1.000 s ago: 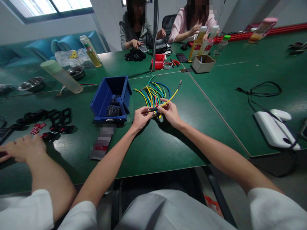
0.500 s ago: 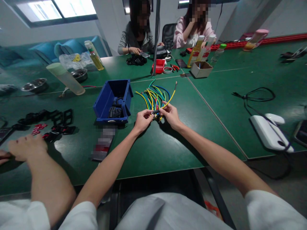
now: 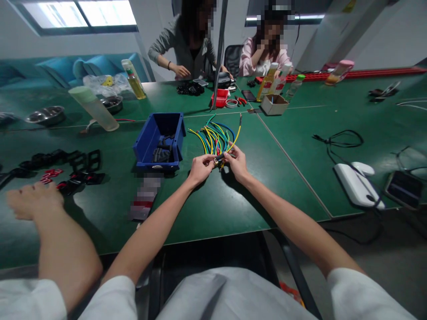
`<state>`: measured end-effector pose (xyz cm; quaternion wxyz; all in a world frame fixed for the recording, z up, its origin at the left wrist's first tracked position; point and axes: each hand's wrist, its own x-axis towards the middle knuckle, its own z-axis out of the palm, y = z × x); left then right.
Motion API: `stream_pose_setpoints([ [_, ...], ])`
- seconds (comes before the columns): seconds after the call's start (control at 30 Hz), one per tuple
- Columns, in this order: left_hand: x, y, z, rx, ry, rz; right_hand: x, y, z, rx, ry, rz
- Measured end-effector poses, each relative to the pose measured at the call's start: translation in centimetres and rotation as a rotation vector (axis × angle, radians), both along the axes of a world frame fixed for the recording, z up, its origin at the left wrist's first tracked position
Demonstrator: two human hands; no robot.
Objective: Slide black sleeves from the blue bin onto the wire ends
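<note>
A yellow wire [image 3: 239, 129] runs up from my right hand [image 3: 238, 164], its far end dark-tipped and raised over the table. My right hand is closed around it, thumb and fingers pinching. The wire's near end carries a black sleeve [image 3: 220, 157] that lies between my two hands. My left hand [image 3: 200, 170] is closed in a pinch at the sleeve's outer end; the fingertips partly cover what is there. Just behind both hands lies a bundle of yellow, green and blue wires [image 3: 208, 135], with some metal ends showing below the sleeve.
A blue bin [image 3: 142, 149] with black pieces stands left of my hands. A co-worker's arm [image 3: 65, 235] rests at left near black and red parts [image 3: 80, 178]. A white device [image 3: 358, 186] with a black cable lies right. Two people sit across the table, near a cardboard box [image 3: 275, 106].
The view has shifted slightly. My hands stay at the wire, and its sleeve end is more covered by my left fingers. A person across the table has raised an elbow and drawn a hand back.
</note>
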<state>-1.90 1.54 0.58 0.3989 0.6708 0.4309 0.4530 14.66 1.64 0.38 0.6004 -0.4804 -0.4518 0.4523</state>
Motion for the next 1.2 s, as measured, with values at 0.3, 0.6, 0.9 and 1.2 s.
stream_pose_setpoints([
  [0.3,0.0,-0.1,-0.1,0.062,0.012,0.027,1.5,-0.4,-0.9,0.028,-0.133,-0.101],
  [0.6,-1.2,-0.5,1.1,0.284,0.432,0.147,4.8,-2.5,-1.4,-0.024,-0.25,-0.216],
  [0.9,-1.4,-1.5,1.8,0.319,0.856,0.187,9.6,-4.8,-0.8,-0.079,-0.407,-0.275],
  [1.2,-1.5,-1.8,1.5,0.315,0.996,0.174,13.3,-3.9,1.1,-0.25,-0.614,-0.152],
])
